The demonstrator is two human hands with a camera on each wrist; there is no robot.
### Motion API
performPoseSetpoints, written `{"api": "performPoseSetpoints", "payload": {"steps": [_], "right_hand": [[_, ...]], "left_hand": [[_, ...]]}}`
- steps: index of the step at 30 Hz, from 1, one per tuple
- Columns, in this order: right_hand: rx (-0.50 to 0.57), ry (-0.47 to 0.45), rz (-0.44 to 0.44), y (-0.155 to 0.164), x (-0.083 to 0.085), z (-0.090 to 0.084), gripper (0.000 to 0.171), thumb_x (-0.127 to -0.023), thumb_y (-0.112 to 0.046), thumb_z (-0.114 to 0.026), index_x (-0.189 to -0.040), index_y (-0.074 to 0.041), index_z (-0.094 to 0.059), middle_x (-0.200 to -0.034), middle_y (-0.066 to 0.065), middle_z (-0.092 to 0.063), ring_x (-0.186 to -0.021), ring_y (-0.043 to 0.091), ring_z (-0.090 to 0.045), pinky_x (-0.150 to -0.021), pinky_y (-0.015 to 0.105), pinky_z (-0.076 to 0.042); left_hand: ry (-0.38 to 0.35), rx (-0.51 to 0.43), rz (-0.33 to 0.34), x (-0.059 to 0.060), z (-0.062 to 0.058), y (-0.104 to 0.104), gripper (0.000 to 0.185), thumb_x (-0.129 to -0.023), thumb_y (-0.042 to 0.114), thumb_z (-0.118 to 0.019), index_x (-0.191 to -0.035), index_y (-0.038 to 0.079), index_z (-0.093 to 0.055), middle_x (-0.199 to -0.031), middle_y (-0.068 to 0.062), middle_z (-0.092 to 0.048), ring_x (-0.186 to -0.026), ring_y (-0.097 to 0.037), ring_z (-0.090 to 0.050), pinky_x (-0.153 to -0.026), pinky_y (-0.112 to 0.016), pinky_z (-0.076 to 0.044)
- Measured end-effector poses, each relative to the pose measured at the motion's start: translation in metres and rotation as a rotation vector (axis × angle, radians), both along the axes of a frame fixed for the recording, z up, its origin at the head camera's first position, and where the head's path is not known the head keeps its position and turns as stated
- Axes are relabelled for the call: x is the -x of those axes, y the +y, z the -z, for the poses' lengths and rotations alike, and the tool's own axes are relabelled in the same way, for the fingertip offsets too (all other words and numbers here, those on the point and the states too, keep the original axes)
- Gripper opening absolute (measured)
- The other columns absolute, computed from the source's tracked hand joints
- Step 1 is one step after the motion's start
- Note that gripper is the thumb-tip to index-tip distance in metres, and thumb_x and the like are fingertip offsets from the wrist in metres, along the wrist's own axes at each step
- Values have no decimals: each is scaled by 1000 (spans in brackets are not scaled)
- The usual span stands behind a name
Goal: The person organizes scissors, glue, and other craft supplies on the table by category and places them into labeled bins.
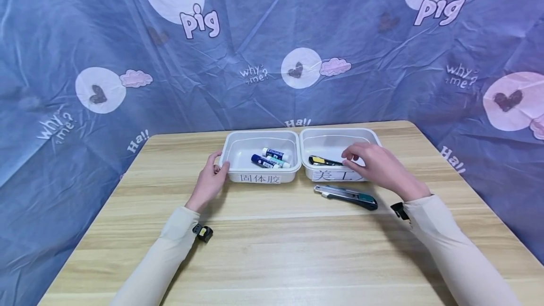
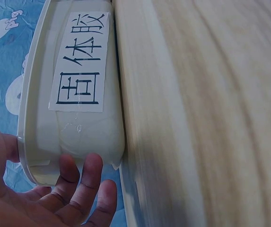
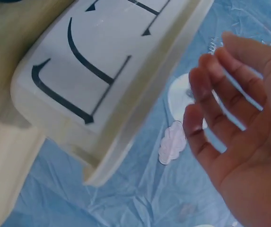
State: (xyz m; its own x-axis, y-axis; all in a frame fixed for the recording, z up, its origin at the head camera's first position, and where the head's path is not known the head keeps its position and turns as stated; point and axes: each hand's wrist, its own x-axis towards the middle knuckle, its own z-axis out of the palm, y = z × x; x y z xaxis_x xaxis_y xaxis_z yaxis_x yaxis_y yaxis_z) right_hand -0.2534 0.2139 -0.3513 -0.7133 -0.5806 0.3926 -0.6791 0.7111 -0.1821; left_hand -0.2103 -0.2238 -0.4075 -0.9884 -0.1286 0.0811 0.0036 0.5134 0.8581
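At the left end of a white plastic bin (image 1: 235,172), my left hand (image 1: 211,178) grips the rim, thumb at the edge and fingers curved against the outer wall. Inside that bin lie several glue sticks (image 1: 264,161), blue and pale green. My right hand (image 1: 376,162) hovers over the front right of a second white bin (image 1: 369,133). Its fingers are loosely bent, with nothing between them in the right wrist view. A yellow and black utility knife (image 1: 324,161) rests in this second bin, left of the fingertips. Another utility knife (image 1: 346,196), black and green, lies on the table before it.
Both bins stand side by side near the back of the wooden table (image 1: 272,249). Each has a paper label with Chinese characters on its front, such as the left label (image 2: 81,61). Behind the table hangs a blue printed cloth (image 1: 255,37).
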Motion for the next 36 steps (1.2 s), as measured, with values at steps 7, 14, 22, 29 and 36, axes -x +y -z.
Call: {"api": "performPoseSetpoints", "payload": {"steps": [7,14,22,29,36], "right_hand": [[-27,-32,-35,0,-12,-13,11,-90,-21,-79,-99,-15,-75,-85,-6,-69,-80,11,-64,-73,39,-53],[-83,-167,-110,-3,-19,-13,17,-87,-23,-82,-101,-16,-75,-87,-12,-71,-82,8,-67,-76,37,-55],[-183,-349,-152,-10,-19,-1,27,-85,-23,-84,-109,-11,-77,-101,-2,-76,-82,10,-65,-75,33,-54],[-257,-424,-126,-18,-22,9,26,-81,-15,-84,-104,-15,-73,-92,-4,-68,-77,11,-57,-70,32,-48],[-292,-358,-118,-23,-24,17,27,-79,-7,-84,-96,-17,-67,-83,-5,-59,-74,11,-49,-68,32,-43]], "left_hand": [[-7,19,2,0,0,0,55,-108,32,-49,-156,12,-34,-76,-2,-56,-69,-16,-52,-68,-31,-43],[-12,18,7,0,0,1,56,-108,33,-49,-157,11,-33,-77,-4,-57,-69,-16,-52,-67,-32,-43],[1,17,5,0,-1,1,55,-108,33,-49,-156,12,-34,-76,-4,-56,-67,-16,-51,-65,-31,-42],[-3,16,-5,-1,0,1,54,-108,33,-49,-156,11,-35,-78,-5,-58,-69,-15,-53,-66,-31,-42],[1,18,-3,-1,0,0,54,-108,32,-49,-156,12,-35,-79,-8,-59,-67,-16,-52,-64,-31,-42]]}}
